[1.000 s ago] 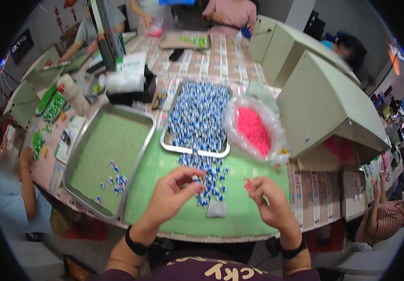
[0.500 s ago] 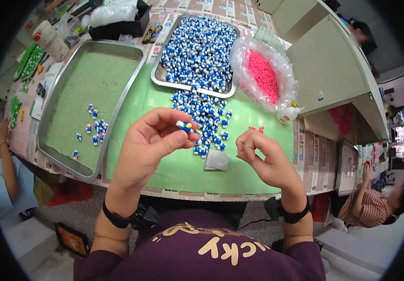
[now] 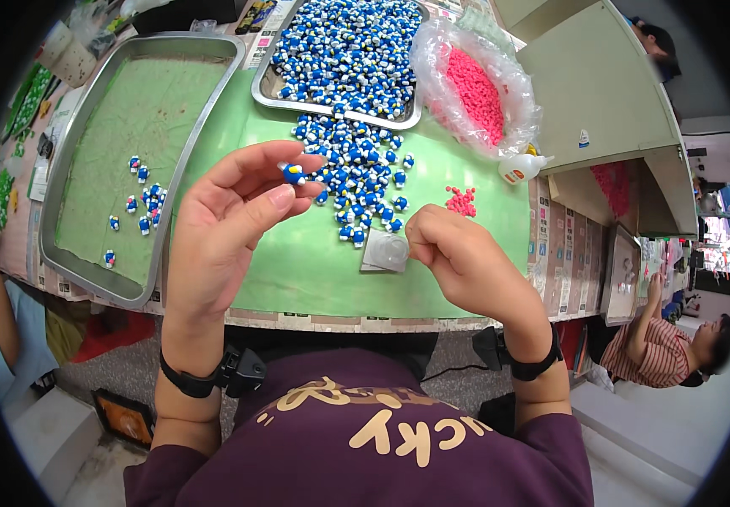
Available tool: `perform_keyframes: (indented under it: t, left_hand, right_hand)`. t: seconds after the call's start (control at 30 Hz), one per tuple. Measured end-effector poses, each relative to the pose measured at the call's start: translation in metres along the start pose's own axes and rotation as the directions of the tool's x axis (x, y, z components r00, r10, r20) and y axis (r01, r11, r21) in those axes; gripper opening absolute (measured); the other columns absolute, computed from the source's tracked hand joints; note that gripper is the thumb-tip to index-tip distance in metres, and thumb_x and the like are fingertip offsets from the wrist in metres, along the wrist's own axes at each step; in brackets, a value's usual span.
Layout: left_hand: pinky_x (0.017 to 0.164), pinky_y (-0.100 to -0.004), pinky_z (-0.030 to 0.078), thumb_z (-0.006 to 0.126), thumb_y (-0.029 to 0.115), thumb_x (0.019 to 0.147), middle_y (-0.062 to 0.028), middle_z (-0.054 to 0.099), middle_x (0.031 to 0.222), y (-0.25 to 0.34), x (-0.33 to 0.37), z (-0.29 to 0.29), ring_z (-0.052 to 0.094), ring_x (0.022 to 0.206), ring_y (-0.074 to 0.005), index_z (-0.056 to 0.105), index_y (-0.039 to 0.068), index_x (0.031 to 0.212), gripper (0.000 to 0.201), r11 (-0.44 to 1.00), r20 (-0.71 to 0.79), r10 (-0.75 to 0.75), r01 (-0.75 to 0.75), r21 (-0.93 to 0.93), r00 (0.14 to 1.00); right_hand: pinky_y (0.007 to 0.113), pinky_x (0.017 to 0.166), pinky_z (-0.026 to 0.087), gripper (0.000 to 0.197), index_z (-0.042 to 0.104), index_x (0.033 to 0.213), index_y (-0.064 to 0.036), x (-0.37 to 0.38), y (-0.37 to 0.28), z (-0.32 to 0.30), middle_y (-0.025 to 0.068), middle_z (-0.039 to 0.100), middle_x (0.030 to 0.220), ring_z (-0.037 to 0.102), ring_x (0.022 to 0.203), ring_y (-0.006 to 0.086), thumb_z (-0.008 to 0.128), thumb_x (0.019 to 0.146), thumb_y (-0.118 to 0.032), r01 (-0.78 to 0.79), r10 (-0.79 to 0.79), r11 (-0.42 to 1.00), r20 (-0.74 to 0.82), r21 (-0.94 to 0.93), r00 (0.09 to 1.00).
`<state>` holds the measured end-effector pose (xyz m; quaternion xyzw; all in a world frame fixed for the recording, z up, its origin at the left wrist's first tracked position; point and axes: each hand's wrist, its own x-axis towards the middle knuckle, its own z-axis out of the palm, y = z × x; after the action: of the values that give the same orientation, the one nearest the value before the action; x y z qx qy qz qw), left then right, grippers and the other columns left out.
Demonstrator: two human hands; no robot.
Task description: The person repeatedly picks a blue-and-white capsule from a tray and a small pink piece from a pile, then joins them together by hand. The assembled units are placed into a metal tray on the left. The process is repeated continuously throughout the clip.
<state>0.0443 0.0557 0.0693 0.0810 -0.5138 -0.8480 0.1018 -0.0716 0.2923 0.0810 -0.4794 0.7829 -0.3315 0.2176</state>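
Between the thumb and fingers of my left hand point(image 3: 213, 224) is a small blue-and-white plastic figure point(image 3: 294, 174) with a yellow part. My right hand point(image 3: 466, 262) is pinched closed at the right edge of a small grey square with a clear round dish point(image 3: 388, 251); whatever its fingertips hold is hidden. Just beyond the right hand lies a loose cluster of tiny pink pieces point(image 3: 460, 202). A heap of similar blue figures point(image 3: 352, 173) spreads over the green mat point(image 3: 314, 291), from the far tray toward the dish.
A metal tray point(image 3: 136, 101) at left holds several figures with pinkish-red spots. The far metal tray point(image 3: 322, 110) is full of blue figures. Right of it are a plastic bag point(image 3: 432, 63) of pink pieces, a small white bottle point(image 3: 523, 168) and a cabinet point(image 3: 597, 110). Other people sit at both sides.
My right hand has moved left and closed its fingertips beside the grey square. The left hand still holds the figure. The whole view has tilted, so the table things sit higher.
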Motion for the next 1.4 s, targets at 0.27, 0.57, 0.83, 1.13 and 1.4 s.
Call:
perform_keyframes:
  t: [0.27, 0.57, 0.83, 1.13, 1.4]
  left_hand:
    - [0.079, -0.0229, 0.048, 0.065, 0.004, 0.088, -0.011, 0.064, 0.115, -0.007, 0.002, -0.01, 0.059, 0.09, -0.0099, 0.058, 0.0, 0.123, 0.036, 0.998, -0.04, 0.05, -0.048, 0.041, 0.998]
    - [0.084, -0.024, 0.048, 0.062, 0.006, 0.091, -0.0139, 0.063, 0.116, -0.005, 0.002, 0.002, 0.06, 0.092, -0.01, 0.052, -0.001, 0.127, 0.038, 0.994, 0.005, 0.022, -0.023, 0.109, 1.0]
    - [0.085, -0.029, 0.053, 0.063, 0.004, 0.09, -0.014, 0.06, 0.118, -0.01, 0.005, 0.021, 0.063, 0.096, -0.0158, 0.053, -0.003, 0.121, 0.034, 0.999, 0.081, -0.035, 0.035, 0.007, 0.996]
    - [0.089, -0.0311, 0.053, 0.062, -0.002, 0.089, -0.0097, 0.063, 0.111, -0.013, 0.004, 0.05, 0.064, 0.101, -0.0173, 0.055, -0.001, 0.121, 0.033, 0.98, 0.231, -0.031, 0.074, -0.182, 0.972]
    - [0.084, -0.0276, 0.053, 0.066, -0.003, 0.086, -0.0067, 0.062, 0.107, -0.015, 0.001, 0.052, 0.061, 0.099, -0.0137, 0.056, 0.0, 0.116, 0.032, 0.988, 0.216, -0.012, 0.044, -0.145, 0.976]
  right_hand:
    - [0.042, 0.063, 0.041, 0.015, 0.046, 0.078, -0.0029, 0.004, -0.005, 0.001, 0.0125, 0.051, 0.075, 0.054, 0.075, 0.0337, 0.051, 0.07, 0.009, 0.008, -0.007, 0.993, 0.005, -0.119, 1.0]
    - [0.035, 0.064, 0.042, 0.023, 0.042, 0.078, -0.0014, 0.002, -0.008, -0.003, 0.0107, 0.047, 0.076, 0.049, 0.069, 0.029, 0.047, 0.065, 0.017, 0.016, -0.019, 0.998, -0.036, -0.068, 0.999]
    - [0.033, 0.066, 0.043, 0.025, 0.042, 0.078, -0.001, -0.005, -0.021, -0.014, 0.011, 0.048, 0.079, 0.051, 0.073, 0.0272, 0.047, 0.065, 0.019, 0.098, -0.061, 0.978, -0.197, 0.183, 0.979]
    - [0.031, 0.064, 0.045, 0.025, 0.044, 0.077, -0.0027, 0.007, -0.056, -0.009, 0.0105, 0.055, 0.084, 0.054, 0.073, 0.0217, 0.061, 0.077, 0.016, 0.361, -0.16, 0.876, -0.513, 0.319, 0.843]
    - [0.033, 0.063, 0.042, 0.026, 0.045, 0.078, -0.0042, 0.01, -0.049, -0.003, 0.0104, 0.056, 0.083, 0.054, 0.072, 0.0237, 0.062, 0.073, 0.015, 0.354, -0.227, 0.925, -0.546, 0.137, 0.806]
